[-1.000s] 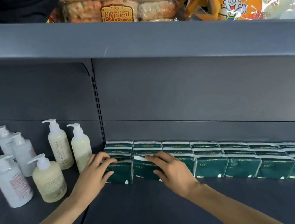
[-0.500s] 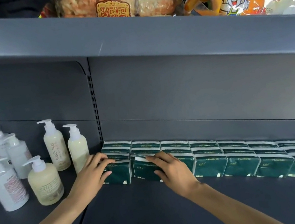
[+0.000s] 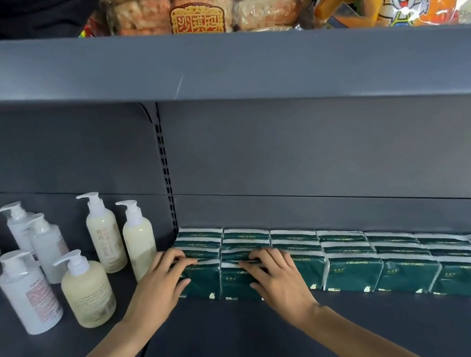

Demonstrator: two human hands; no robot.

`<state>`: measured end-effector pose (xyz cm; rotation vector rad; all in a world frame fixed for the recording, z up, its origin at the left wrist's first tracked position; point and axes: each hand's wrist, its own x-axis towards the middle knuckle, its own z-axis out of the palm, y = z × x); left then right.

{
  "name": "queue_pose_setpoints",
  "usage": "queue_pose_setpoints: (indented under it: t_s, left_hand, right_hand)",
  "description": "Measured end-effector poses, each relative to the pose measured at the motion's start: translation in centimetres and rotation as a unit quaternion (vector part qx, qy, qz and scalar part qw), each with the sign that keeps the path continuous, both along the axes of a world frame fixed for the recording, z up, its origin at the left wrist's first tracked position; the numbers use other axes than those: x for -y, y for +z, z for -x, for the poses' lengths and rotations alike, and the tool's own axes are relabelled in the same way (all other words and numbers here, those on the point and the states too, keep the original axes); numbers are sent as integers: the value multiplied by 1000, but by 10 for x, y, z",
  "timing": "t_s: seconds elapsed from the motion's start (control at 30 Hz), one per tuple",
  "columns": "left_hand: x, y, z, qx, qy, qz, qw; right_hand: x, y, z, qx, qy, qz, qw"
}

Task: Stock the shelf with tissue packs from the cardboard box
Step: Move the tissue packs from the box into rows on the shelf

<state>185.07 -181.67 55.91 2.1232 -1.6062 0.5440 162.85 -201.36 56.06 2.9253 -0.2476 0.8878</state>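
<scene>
Pressing down on the front tissue packs, our fingers are doing the tidying: the left hand (image 3: 158, 284) is curling its fingers (image 3: 179, 261) over the top edge of the end pack (image 3: 200, 284), the one nearest the slotted upright (image 3: 165, 171), while the right hand (image 3: 275, 277) is resting its bent fingers (image 3: 260, 260) on the neighbouring pack (image 3: 234, 283). Both hands are gripping lightly rather than lifting, so we are judging this as squaring the front row against the rows behind it.

The tissue packs (image 3: 398, 263) are sitting on the shelf (image 3: 257, 352), running in rows from the upright away to the right, packed edge to edge and pushed back toward the rear panel. We are reading that tight packing as the reason for the hold: pressing from the top and front is keeping the soft packs upright and flush, with the printed faces forward.

On the other side of the upright, pump bottles (image 3: 103, 234) are standing apart from the packs, so the upright is serving as the stop for the row's end. Above it, snack bags (image 3: 199, 6) are filling the upper shelf (image 3: 239, 62).

The cardboard box is not in view, so we cannot tell how many packs remain; open shelf is lying in front of the rows.
</scene>
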Motion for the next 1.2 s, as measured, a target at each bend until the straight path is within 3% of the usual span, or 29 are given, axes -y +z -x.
queue_pose_setpoints:
  t_s: [0.27,0.63,0.93,1.2]
  left_hand:
    - [-1,3,6,18,10,7,1000]
    - [-12,26,35,-47,32,15,998]
    - [-47,54,114,-82,77,36,993]
    - [-110,56,218,-78,190,35,978]
  right_hand:
    - [8,-6,-3,-12,6,-10,1000]
    - [17,26,15,-17,60,-78,995]
    - [22,60,43,-39,154,-120,980]
    - [-16,78,75,-116,286,-125,943]
